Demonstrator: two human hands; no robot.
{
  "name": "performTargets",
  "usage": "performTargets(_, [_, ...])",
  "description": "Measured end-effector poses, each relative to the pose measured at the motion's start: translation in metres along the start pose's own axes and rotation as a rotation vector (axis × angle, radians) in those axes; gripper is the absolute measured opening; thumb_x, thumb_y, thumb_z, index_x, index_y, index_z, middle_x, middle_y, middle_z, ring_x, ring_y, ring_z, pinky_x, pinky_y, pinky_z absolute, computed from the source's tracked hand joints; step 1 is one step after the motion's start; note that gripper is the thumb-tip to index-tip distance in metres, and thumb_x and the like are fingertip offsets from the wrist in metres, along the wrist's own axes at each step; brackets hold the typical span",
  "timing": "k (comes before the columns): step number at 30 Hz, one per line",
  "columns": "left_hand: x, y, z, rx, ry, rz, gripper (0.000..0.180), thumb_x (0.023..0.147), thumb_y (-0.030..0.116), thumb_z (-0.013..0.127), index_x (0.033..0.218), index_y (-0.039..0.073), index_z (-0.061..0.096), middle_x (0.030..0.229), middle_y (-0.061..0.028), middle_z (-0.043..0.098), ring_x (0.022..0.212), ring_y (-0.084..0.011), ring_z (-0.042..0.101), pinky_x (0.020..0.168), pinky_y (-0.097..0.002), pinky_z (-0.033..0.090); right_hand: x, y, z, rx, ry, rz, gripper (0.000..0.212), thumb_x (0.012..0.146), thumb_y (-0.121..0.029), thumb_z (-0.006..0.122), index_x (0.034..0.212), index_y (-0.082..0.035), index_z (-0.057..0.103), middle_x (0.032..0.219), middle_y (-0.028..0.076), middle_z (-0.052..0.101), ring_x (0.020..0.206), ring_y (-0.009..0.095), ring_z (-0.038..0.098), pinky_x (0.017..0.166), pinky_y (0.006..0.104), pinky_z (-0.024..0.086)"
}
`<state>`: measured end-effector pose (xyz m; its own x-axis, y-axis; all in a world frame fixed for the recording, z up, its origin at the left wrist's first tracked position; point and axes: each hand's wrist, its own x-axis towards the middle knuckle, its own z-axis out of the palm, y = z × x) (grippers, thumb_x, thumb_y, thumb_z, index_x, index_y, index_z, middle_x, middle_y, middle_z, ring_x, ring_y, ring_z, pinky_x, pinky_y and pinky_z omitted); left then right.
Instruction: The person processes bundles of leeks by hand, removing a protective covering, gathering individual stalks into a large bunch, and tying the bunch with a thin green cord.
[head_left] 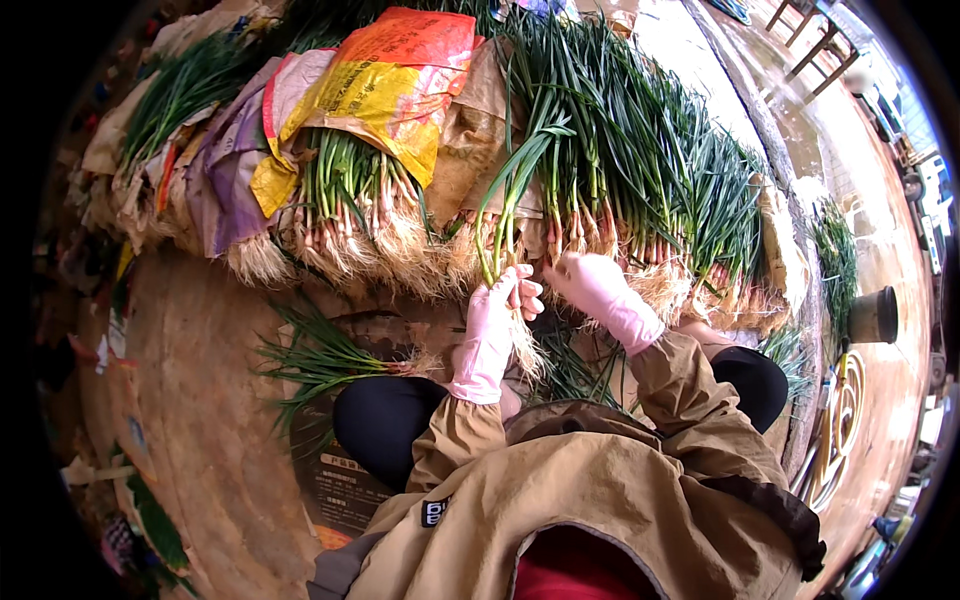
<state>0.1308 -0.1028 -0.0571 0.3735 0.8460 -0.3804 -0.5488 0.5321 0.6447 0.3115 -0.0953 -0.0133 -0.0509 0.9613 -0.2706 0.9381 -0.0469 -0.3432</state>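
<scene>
Brown floor point(220, 430) spreads around me, mostly toward nine o'clock. From ten to two o'clock runs a long heap of leafy green onion-like plants point(630, 140), their pale roots facing me. My brown jacket point(640, 490) fills six o'clock, a dark-clad knee point(385, 425) poking out at eight. A red-and-yellow sack point(385, 85) drapes over the heap at eleven. A pale coiled hose point(848, 425) lies near four o'clock, with a dark bucket point(873, 316) at three. Toward eight o'clock, just beyond that knee, a small loose bunch point(335, 362) rests, roots toward me. At the centre, my pink-gloved left hand point(497, 302) grips a few stalks point(492, 240) low down; their leaves lean toward twelve, in front of the heap, and their roots hang toward six. My pink-gloved right hand point(592, 288) sits just beside it, on its three o'clock side, fingers curled; I cannot tell whether it holds anything.
</scene>
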Motion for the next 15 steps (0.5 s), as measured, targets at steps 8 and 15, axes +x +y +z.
performTargets(8, [0.001,-0.011,0.005,-0.011,0.104,0.024,0.034,0.097,0.026,0.048,0.117,0.0,0.056,0.111,-0.0162,0.062,0.103,-0.025,0.062,0.079,-0.0384,0.056,0.056,0.002,-0.017,0.8,0.108,0.053,0.037,0.089,-0.033,0.062,0.105,0.001,0.066,0.08,0.01,0.068,0.072,0.018,0.064,0.067,0.0326,0.051])
performTargets(15, [-0.002,-0.014,0.02,-0.321,-0.157,-0.186,0.027,0.099,0.027,0.044,0.099,0.004,0.058,0.1,-0.0165,0.066,0.063,-0.0186,0.054,0.054,-0.0294,0.044,0.028,0.029,0.031,1.943,-0.363,0.068,0.03,0.094,-0.035,0.057,0.097,-0.006,0.062,0.068,-0.003,0.057,0.054,0.006,0.052,0.049,0.0222,0.047])
